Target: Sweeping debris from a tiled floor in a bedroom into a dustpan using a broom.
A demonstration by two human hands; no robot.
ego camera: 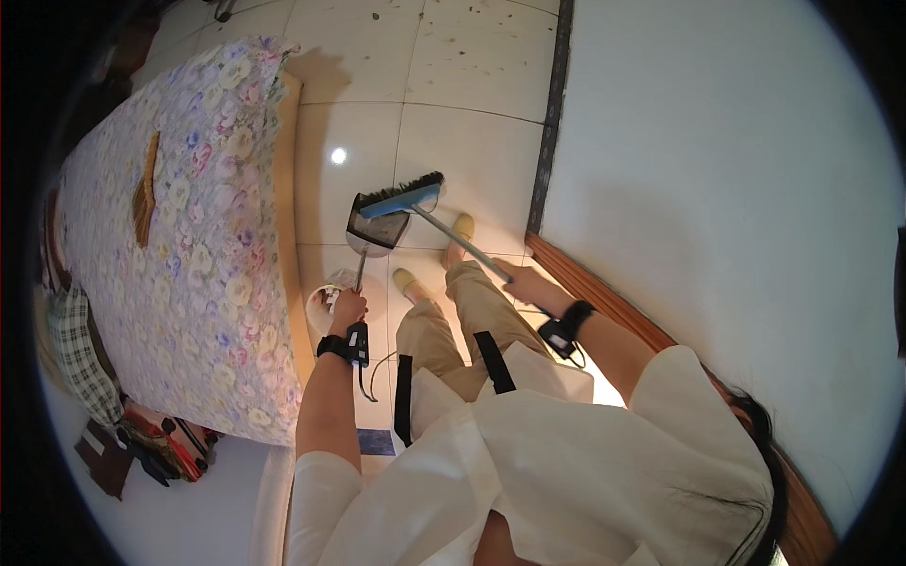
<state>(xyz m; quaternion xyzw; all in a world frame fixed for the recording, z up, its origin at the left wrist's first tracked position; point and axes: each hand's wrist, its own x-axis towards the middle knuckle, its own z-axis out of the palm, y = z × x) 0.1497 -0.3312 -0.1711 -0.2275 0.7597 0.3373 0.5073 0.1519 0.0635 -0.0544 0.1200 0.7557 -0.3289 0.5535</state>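
My left hand (349,309) is closed round the metal handle of a dustpan (380,230). In my right hand (536,288) is the grey handle of a broom (400,201) with a blue head and dark bristles. The broom head lies across the dustpan's far edge, in front of my feet. Bristles point away from me. Right beside my left hand, partly hidden by it, stands a clear round bin (318,305) with some litter inside. Both wrists carry black strapped devices.
A bed with a floral cover (212,283) runs along the left; a small hand brush (146,191) lies on it. Scattered bits of debris (462,53) dot the tiled floor ahead. At the right, a white wall (694,177) meets dark edging and a brown wooden skirting (609,305).
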